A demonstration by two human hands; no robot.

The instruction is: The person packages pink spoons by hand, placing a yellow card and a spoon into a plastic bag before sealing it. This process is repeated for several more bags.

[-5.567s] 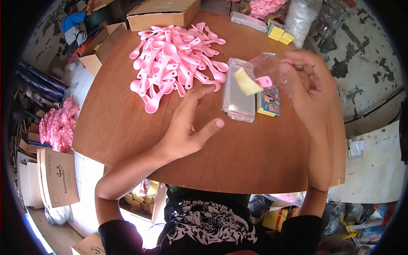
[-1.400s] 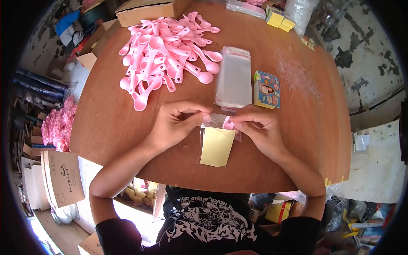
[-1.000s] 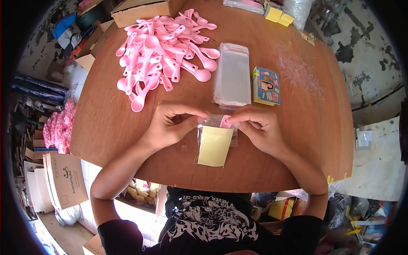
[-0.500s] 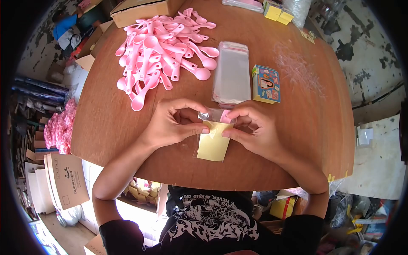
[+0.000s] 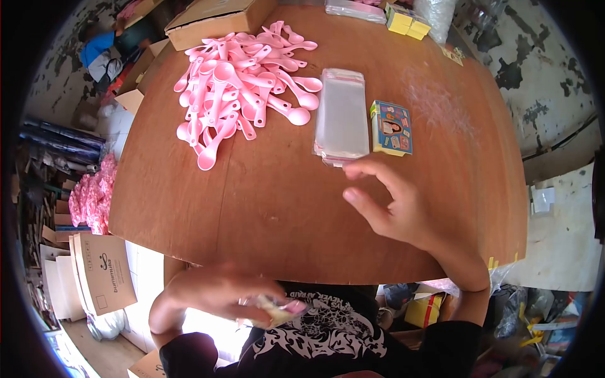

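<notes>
My left hand (image 5: pixel 220 291), smeared by motion, is in front of the table's near edge, closed on a small clear plastic packet (image 5: pixel 278 312). Pale yellow and a bit of pink show through the packet. Above the table my right hand (image 5: pixel 398 211) is held with thumb and forefinger apart and nothing between them. Just beyond its fingertips lies a stack of clear plastic bags (image 5: pixel 341 116). To the right of that stack sits a block of printed cards (image 5: pixel 392 127), blue on top with yellow sides. A heap of pink measuring spoons (image 5: pixel 236 88) covers the table's far left.
A cardboard box (image 5: pixel 211 24) stands behind the spoons on the brown table (image 5: pixel 271 214). Yellow card stacks (image 5: pixel 408 22) and thin clear strips (image 5: pixel 438 104) lie at the right. A printed carton (image 5: pixel 107 271) stands below left. Another person (image 5: pixel 99 53) is at the far left.
My left hand has carried the packet down and toward me, past the table edge. My right hand has let go of it and opened, staying over the table.
</notes>
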